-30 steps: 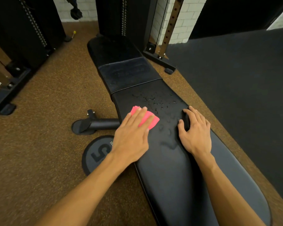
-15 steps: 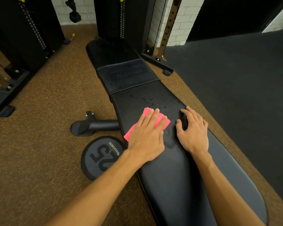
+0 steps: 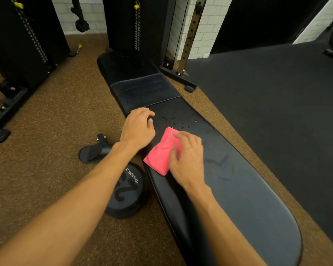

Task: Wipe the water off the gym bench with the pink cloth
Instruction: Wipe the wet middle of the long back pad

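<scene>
Pink cloth [image 3: 162, 153] lay folded on the gym bench [image 3: 238, 189], near its left edge, long axis running diagonally up toward the water droplets [image 3: 178, 120]. Droplets sat just beyond the cloth's far end, so probably a push forward next. Right hand [image 3: 187, 160] pressed flat on the cloth, fingers spread, not gripping it. Left hand [image 3: 137, 127] rested beside the cloth on the bench edge, fingers loosely curled, holding nothing. Right clearly nearer. Counted: one cloth, one bench, two hands, one 25 weight plate [image 3: 128, 192] left of the bench.
</scene>
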`<state>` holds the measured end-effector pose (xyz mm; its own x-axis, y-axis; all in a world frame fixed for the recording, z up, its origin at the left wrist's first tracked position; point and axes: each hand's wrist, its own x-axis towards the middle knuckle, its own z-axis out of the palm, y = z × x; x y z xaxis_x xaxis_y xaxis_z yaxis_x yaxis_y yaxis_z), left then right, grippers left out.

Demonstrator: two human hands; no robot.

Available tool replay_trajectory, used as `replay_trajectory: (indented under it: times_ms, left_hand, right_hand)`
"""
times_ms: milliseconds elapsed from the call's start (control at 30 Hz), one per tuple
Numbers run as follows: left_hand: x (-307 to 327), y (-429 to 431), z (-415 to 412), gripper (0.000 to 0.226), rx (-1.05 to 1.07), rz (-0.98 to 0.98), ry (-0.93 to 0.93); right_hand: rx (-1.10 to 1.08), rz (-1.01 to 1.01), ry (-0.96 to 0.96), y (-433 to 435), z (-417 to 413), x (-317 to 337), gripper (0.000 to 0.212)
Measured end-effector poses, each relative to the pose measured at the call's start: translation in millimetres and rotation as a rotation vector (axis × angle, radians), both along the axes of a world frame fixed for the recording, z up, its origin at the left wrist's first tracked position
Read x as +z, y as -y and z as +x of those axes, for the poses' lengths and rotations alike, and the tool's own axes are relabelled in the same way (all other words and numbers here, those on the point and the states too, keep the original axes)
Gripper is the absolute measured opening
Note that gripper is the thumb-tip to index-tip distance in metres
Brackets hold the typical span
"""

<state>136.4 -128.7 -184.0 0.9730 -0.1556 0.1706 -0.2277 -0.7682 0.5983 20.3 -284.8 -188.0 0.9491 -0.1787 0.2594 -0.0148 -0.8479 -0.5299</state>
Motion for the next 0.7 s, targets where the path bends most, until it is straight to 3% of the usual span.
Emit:
replay_trajectory:
  times_ms: [67,200,300,433,700]
  left_hand:
    - [-2.2,-2.6,12.1,0.032,0.021,0.006,0.009]
    - [-12.5,1.6,22.7,0.04,0.059,0.046,0.013]
    - [-18.3,7.2,25.6,0.043,0.088,0.074,0.046]
    - [-23.0,17.2,30.4,0.045,0.132,0.111,0.056]
    - [-27.8,23.0,33.9,0.046,0.132,0.139,0.095]
  right_hand:
    - [-0.014,-0.029,-0.05,-24.6,5.9,2.5,0.047]
    - [-0.12,-0.148,-0.235,-58.8,14.2,-5.1,0.08]
    - [-0.119,-0.243,-0.261,-58.6,9.5,-14.5,0.077]
    - [-0.146,-0.204,-0.263,-19.8,-15.5,-20.1,0.073]
    - [-0.445,-0.135,-0.377,71.8,6.2,-8.6,0.075]
